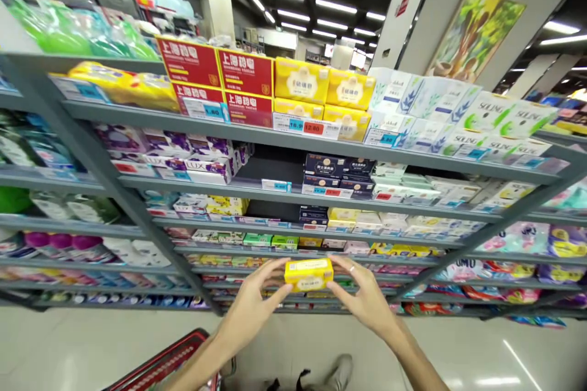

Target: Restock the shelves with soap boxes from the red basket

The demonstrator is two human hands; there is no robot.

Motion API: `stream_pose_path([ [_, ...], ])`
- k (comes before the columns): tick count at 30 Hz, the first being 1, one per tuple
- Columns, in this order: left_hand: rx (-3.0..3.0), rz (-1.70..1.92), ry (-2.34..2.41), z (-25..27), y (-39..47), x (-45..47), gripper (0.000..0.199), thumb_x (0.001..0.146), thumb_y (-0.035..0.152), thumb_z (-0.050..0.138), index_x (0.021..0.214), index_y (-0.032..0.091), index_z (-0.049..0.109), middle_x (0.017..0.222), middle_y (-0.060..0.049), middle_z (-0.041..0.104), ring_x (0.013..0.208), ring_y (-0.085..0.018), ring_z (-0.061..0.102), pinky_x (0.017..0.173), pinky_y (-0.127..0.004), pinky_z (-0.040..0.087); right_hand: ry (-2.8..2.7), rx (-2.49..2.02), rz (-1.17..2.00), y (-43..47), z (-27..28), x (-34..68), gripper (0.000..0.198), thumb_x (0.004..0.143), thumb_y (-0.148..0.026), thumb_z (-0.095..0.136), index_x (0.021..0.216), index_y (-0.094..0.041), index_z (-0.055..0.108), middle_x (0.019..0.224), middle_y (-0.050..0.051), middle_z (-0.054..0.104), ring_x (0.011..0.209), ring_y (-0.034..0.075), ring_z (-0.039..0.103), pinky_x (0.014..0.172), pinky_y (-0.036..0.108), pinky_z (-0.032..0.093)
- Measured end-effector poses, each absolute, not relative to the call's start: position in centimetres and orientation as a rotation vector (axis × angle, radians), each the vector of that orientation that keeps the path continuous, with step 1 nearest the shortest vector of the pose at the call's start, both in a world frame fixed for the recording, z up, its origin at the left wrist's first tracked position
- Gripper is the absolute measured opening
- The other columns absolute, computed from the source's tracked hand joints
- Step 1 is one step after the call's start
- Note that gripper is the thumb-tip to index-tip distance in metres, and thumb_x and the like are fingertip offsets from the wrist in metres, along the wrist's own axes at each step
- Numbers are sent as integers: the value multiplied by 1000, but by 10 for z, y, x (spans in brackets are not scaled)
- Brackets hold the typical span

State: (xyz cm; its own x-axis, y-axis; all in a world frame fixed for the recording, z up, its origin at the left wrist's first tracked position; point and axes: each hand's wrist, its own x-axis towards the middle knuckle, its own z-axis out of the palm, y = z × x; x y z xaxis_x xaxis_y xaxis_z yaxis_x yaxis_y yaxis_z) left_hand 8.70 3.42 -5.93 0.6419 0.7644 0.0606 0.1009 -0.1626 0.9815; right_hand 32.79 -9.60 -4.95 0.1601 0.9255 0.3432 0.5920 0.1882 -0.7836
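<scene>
A small yellow soap box (309,274) is held up between both hands, in front of the lower shelves. My left hand (259,290) grips its left end, thumb low and fingers at the top corner. At the opposite end, my right hand (360,293) pinches the box the same way, with a ring on one finger. White panels with small print show on the faces turned to me. Similar yellow soap boxes (301,81) stand stacked on the top shelf, between red soap boxes (195,64) and white-blue boxes (394,90).
Grey shelving (257,137) with price tags spans the view, filled with boxed soaps. Purple boxes (208,165) and dark blue boxes (324,166) sit on the second shelf. A red shopping basket or cart (160,359) is at lower left, above the pale floor (486,348).
</scene>
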Motion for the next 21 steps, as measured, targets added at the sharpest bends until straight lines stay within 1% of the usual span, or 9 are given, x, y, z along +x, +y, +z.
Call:
stream_pose_path([
  [3, 1726, 843, 652, -8, 48, 98, 49, 93, 38, 71, 137, 23, 59, 128, -10, 74, 111, -24, 74, 98, -41, 64, -1565, -1424, 325, -84, -3, 339, 51, 95, -29, 72, 145, -32, 60, 139, 9, 71, 119, 26, 74, 107, 47, 62],
  [6, 1871, 1079, 483, 64, 66, 120, 43, 94, 35, 71, 134, 23, 62, 128, -8, 74, 115, -24, 73, 102, -42, 63, -1510, -1286, 235, -65, 61, 352, 50, 95, -31, 73, 144, -31, 62, 143, 8, 66, 118, 25, 73, 105, 46, 64],
  [8, 1961, 1239, 341, 112, 81, 139, 40, 95, 30, 69, 133, 21, 63, 130, -9, 74, 116, -24, 73, 104, -44, 63, -1486, -1211, 137, -48, 108, 362, 52, 93, -33, 74, 143, -31, 62, 142, 8, 65, 115, 26, 74, 103, 48, 65],
  [10, 2021, 1361, 232, 153, 99, 161, 40, 94, 23, 68, 133, 18, 62, 132, -11, 73, 115, -25, 74, 102, -44, 65, -1490, -1166, 3, -28, 151, 372, 54, 92, -34, 74, 145, -30, 61, 138, 7, 66, 114, 26, 73, 107, 53, 63],
  [12, 2092, 1487, 196, 185, 120, 182, 41, 94, 19, 66, 134, 17, 62, 134, -12, 71, 113, -25, 74, 96, -43, 67, -1515, -1146, -150, -8, 186, 384, 56, 93, -34, 72, 146, -28, 59, 137, 8, 65, 113, 26, 73, 109, 54, 61],
  [14, 2163, 1603, 198, 207, 141, 200, 41, 94, 15, 63, 135, 16, 62, 135, -12, 70, 110, -23, 74, 93, -40, 67, -1559, -1163, -295, 11, 211, 396, 55, 94, -34, 70, 147, -26, 58, 134, 9, 66, 113, 25, 72, 109, 53, 61],
  [17, 2262, 1707, 255, 223, 164, 219, 40, 93, 11, 62, 134, 13, 64, 131, -14, 71, 106, -20, 72, 91, -37, 66, -1626, -1202, -460, 31, 232, 413, 52, 94, -31, 68, 145, -25, 59, 129, 9, 70, 112, 25, 71, 106, 52, 62],
  [19, 2337, 1741, 311, 228, 170, 226, 40, 93, 11, 64, 133, 11, 65, 127, -14, 73, 104, -20, 71, 92, -38, 65, -1648, -1209, -506, 39, 238, 423, 49, 92, -28, 68, 141, -24, 63, 126, 10, 73, 107, 25, 71, 103, 52, 62],
  [21, 2440, 1764, 357, 229, 170, 230, 39, 94, 11, 64, 132, 10, 65, 121, -14, 74, 103, -22, 71, 96, -42, 62, -1651, -1209, -516, 43, 238, 432, 46, 90, -26, 68, 137, -22, 65, 123, 11, 74, 102, 24, 72, 101, 51, 62],
])
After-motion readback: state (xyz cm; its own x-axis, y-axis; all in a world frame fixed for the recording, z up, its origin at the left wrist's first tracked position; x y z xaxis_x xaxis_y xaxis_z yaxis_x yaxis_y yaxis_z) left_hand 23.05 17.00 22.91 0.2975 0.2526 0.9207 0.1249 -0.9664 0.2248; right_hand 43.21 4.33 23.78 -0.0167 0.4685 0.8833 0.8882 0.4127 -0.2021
